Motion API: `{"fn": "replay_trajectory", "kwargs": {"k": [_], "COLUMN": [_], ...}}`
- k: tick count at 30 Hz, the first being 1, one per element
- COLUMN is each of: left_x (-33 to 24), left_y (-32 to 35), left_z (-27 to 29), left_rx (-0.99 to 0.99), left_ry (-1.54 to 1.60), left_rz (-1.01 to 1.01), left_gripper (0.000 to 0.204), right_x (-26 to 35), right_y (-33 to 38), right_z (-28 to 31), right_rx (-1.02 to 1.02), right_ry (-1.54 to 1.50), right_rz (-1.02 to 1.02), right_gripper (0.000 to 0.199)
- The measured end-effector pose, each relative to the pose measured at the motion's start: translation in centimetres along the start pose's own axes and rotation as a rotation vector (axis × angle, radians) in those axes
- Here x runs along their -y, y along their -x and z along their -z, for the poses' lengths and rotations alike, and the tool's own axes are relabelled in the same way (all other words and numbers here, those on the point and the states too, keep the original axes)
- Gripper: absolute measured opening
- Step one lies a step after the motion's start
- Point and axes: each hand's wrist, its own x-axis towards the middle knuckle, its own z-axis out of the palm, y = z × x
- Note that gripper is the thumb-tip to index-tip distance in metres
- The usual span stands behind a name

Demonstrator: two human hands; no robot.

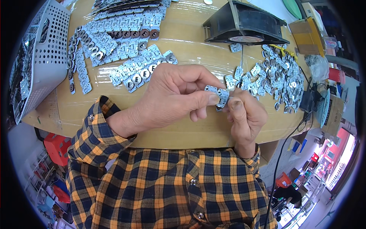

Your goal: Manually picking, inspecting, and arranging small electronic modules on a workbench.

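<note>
Both my hands meet over the table's near part, right of the middle. Between the thumb and fingers of my left hand (167,95) is a small pale circuit board (218,95) with dark spots and holes. My right hand (246,114) is closed at the board's right end, thumb bent and fingers curled against it; its fingertips are partly hidden. Just beyond my left hand lies a joined strip of similar boards (143,68) with round, silvery, marked discs. Right of my hands spreads a loose heap of separate boards (263,76).
More board strips (129,23) are stacked at the back left. A light grey perforated basket (49,49) holding boards stands at the left edge. A black box fan (244,24) sits at the back. Cardboard boxes (308,36) and a black cable (282,160) are on the right.
</note>
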Motion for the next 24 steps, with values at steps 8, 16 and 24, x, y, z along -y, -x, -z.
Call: {"fn": "replay_trajectory", "kwargs": {"k": [8, 16, 24], "left_x": [0.2, -0.1, 1.2], "left_y": [-0.2, -0.4, 0.0], "left_z": [0.3, 0.4, -0.6], "left_rx": [0.099, 0.105, -0.036], "left_ry": [0.023, 0.343, -0.074], "left_rz": [0.022, 0.185, -0.278], "left_gripper": [0.019, 0.017, 0.016], "right_x": [0.4, 0.4, 0.2], "right_y": [-0.1, -0.1, -0.3], "right_z": [0.1, 0.3, -0.3], "right_rx": [0.099, 0.095, 0.021], "right_ry": [-0.05, -0.806, -0.604], "right_rz": [-0.074, -0.536, -0.476], "right_gripper": [0.036, 0.029, 0.033]}}
